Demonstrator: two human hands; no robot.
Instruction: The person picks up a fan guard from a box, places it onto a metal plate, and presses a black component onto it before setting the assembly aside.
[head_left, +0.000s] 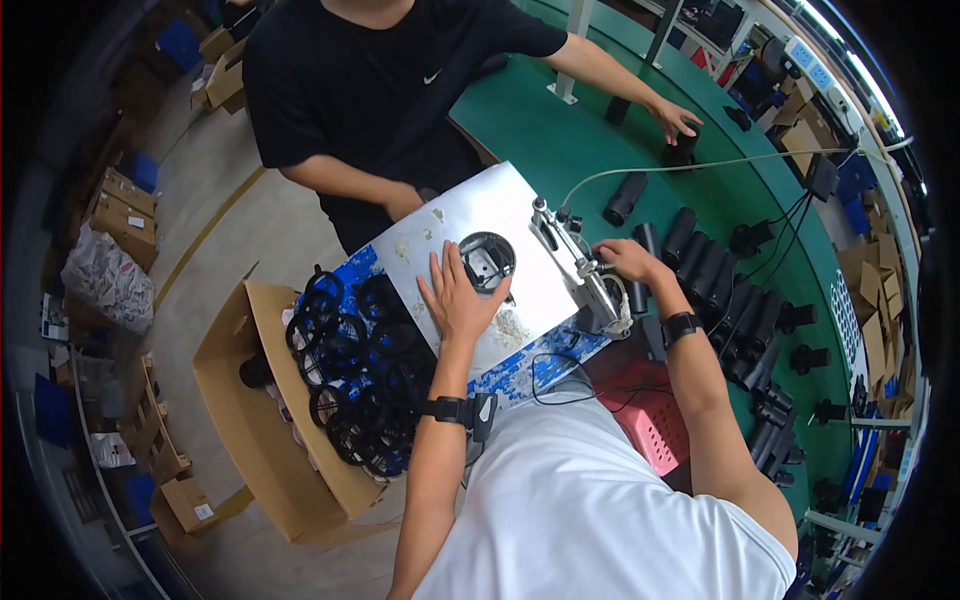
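On the grey metal plate (470,215) at the middle of the view lies a black round housing (487,259), its hollow side up. Left hand (455,297) rests flat beside it with fingers spread wide, fingertips touching the housing's left rim, holding nothing. Right hand (622,260) curls over the top of a small metal press tool (585,275) standing at the plate's right edge; whether it grips anything cannot be told. Pale shavings (512,325) lie on the plate near the left wrist. Left of the plate, a heap of black rings (355,375) sits over an open cardboard box (240,400). Right of the tool, black cylinders (720,290) crowd the green desk (540,130). Across the plate stands another person in a black shirt (370,90), one hand on a cylinder farther along the desk.
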